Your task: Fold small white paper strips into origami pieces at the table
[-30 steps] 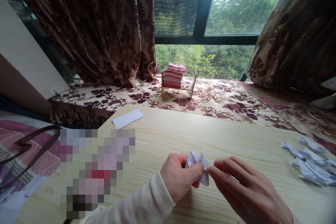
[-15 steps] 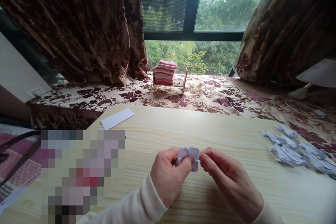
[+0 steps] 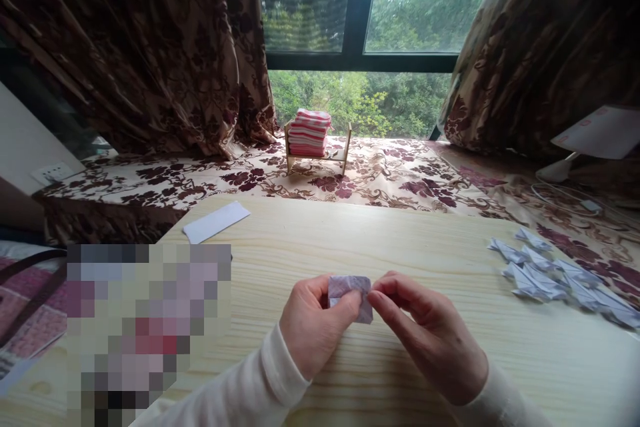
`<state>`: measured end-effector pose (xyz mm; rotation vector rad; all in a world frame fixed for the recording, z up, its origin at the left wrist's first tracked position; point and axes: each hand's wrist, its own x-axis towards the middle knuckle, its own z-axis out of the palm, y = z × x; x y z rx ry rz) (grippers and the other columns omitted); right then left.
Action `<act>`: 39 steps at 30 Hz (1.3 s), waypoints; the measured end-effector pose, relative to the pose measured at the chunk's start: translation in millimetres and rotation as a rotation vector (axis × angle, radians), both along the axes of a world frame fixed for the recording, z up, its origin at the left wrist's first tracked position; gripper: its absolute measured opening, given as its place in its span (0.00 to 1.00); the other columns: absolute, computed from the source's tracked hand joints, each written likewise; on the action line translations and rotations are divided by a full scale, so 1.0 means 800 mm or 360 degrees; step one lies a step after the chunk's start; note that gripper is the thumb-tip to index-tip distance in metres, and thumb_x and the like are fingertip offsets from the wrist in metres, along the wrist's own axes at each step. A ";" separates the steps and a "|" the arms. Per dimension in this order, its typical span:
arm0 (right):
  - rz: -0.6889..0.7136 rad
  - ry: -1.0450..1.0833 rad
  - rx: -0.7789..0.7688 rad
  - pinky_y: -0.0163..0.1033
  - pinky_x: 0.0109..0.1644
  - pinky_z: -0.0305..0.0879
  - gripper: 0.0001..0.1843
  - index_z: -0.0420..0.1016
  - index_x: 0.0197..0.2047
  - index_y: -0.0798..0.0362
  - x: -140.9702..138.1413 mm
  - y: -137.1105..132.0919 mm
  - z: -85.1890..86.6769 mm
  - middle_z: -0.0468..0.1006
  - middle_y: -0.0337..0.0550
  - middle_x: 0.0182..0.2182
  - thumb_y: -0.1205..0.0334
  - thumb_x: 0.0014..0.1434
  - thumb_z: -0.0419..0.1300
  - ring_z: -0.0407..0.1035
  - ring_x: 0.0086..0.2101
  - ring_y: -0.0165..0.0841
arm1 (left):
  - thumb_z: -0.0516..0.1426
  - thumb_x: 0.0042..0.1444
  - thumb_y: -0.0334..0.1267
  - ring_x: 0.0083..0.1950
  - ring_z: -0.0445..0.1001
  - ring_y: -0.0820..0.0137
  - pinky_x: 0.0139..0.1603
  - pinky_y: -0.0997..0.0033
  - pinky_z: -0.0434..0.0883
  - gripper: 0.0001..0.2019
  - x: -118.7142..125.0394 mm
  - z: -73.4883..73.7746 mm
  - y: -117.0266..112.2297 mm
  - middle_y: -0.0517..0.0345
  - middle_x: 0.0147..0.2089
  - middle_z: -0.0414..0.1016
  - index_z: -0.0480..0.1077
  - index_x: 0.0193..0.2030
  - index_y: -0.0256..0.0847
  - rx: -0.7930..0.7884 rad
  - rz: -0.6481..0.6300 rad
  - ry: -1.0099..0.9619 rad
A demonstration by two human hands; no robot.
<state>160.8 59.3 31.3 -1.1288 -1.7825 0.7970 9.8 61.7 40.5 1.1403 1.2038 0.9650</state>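
Note:
A small folded piece of pale paper (image 3: 350,290) is pinched between both my hands just above the light wooden table (image 3: 400,247). My left hand (image 3: 313,327) grips its left side with thumb and fingers closed. My right hand (image 3: 430,337) pinches its right edge with the fingertips pressed together. Both arms wear cream sleeves.
Several folded paper pieces (image 3: 550,273) lie at the table's right edge. A white paper strip (image 3: 216,221) lies at the far left of the table. A blurred-out patch covers the near left. A small wooden rack with striped cloth (image 3: 313,137) stands on the floral window ledge.
The paper has been pressed flatter between my fingers, from a pointed shape to a squarer one. The view has shifted, so hands and table things sit further left.

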 end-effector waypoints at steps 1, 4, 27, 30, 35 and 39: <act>0.0010 -0.0006 -0.0002 0.33 0.28 0.63 0.13 0.71 0.26 0.55 0.001 0.001 0.000 0.69 0.39 0.22 0.58 0.59 0.54 0.65 0.24 0.29 | 0.56 0.45 0.39 0.28 0.68 0.69 0.31 0.70 0.65 0.10 0.000 -0.001 0.000 0.54 0.24 0.73 0.73 0.26 0.32 0.0007 0.0001 0.0017; 0.0037 -0.0028 -0.0037 0.33 0.28 0.64 0.13 0.71 0.27 0.55 0.002 0.002 -0.003 0.70 0.40 0.23 0.57 0.59 0.54 0.66 0.25 0.30 | 0.56 0.45 0.38 0.28 0.67 0.69 0.31 0.70 0.65 0.09 0.000 -0.003 -0.001 0.54 0.24 0.72 0.72 0.26 0.33 0.0073 0.0010 0.0054; 0.0088 -0.0076 -0.0055 0.34 0.27 0.64 0.17 0.68 0.25 0.55 0.002 0.004 -0.009 0.69 0.40 0.21 0.55 0.61 0.52 0.64 0.24 0.30 | 0.59 0.49 0.40 0.26 0.67 0.70 0.28 0.71 0.63 0.11 -0.004 -0.004 0.000 0.56 0.22 0.70 0.72 0.23 0.32 0.0101 -0.0018 -0.0046; 0.0117 -0.0113 0.0049 0.34 0.28 0.64 0.13 0.70 0.28 0.54 0.005 0.005 -0.004 0.69 0.40 0.23 0.58 0.61 0.52 0.64 0.24 0.29 | 0.58 0.50 0.40 0.26 0.63 0.72 0.27 0.72 0.60 0.12 -0.005 -0.003 -0.002 0.58 0.21 0.66 0.72 0.23 0.32 0.0137 -0.0046 0.0060; 0.0188 -0.0031 0.0131 0.35 0.32 0.65 0.06 0.72 0.35 0.54 0.005 0.004 0.005 0.72 0.42 0.29 0.62 0.60 0.55 0.66 0.29 0.31 | 0.57 0.52 0.43 0.27 0.61 0.72 0.28 0.73 0.59 0.14 0.000 -0.001 -0.007 0.60 0.22 0.62 0.71 0.23 0.34 0.0203 -0.0219 0.0175; 0.0246 -0.0039 0.0097 0.35 0.33 0.63 0.09 0.71 0.29 0.54 0.002 0.002 0.006 0.70 0.41 0.27 0.65 0.60 0.54 0.65 0.29 0.30 | 0.56 0.52 0.45 0.27 0.61 0.72 0.27 0.72 0.58 0.16 0.003 -0.001 -0.010 0.60 0.21 0.60 0.68 0.20 0.35 0.0197 -0.0305 0.0296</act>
